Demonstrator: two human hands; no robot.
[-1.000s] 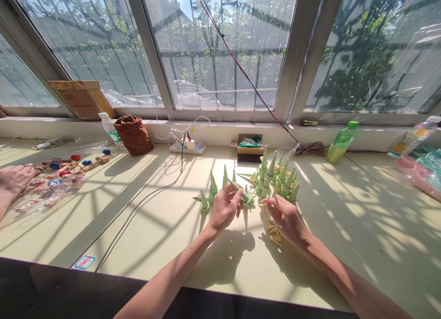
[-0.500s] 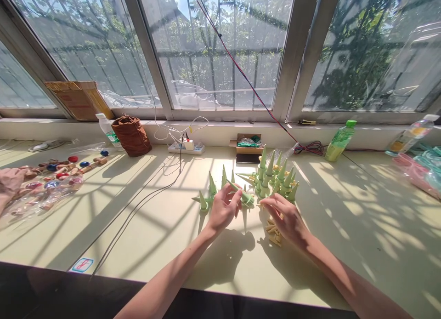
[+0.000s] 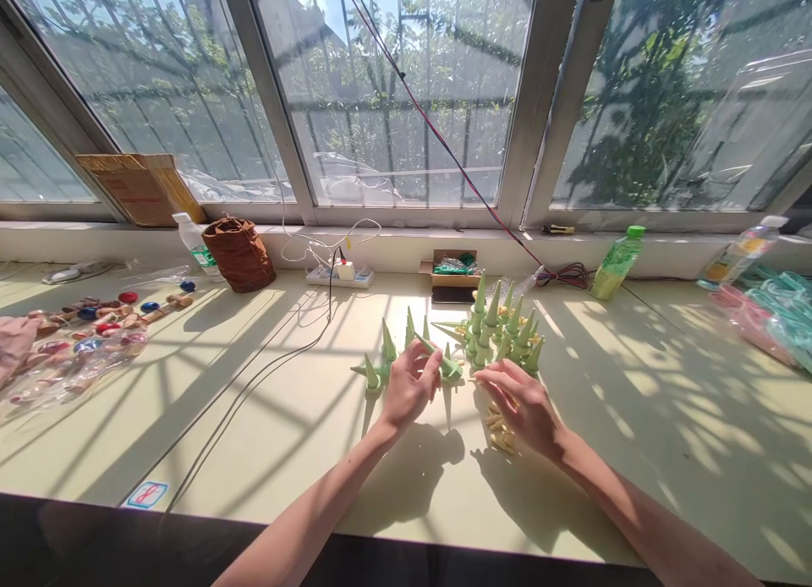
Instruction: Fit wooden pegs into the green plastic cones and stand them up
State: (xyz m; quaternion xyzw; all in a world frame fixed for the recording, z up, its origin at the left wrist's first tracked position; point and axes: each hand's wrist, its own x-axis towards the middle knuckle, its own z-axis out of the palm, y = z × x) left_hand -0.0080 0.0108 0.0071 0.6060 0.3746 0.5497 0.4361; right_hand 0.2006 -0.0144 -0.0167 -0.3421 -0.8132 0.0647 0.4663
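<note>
My left hand is closed round a pale green cone-shaped piece that lies tilted, its wide end to the right. My right hand rests palm down over a small pile of pale yellow pegs, fingers curled; what they pinch is hidden. Just beyond both hands stands a cluster of upright green cones. A few more green cones stand and lie to the left of my left hand.
Grey cables run across the table from a power strip. Wooden toys with red and blue balls lie in plastic at far left beside another person's hand. A brown bag, bottles, small box.
Both hands stay at the cones with almost no movement. The view has shifted slightly. The other person's hand at far left has drawn back toward the edge.
</note>
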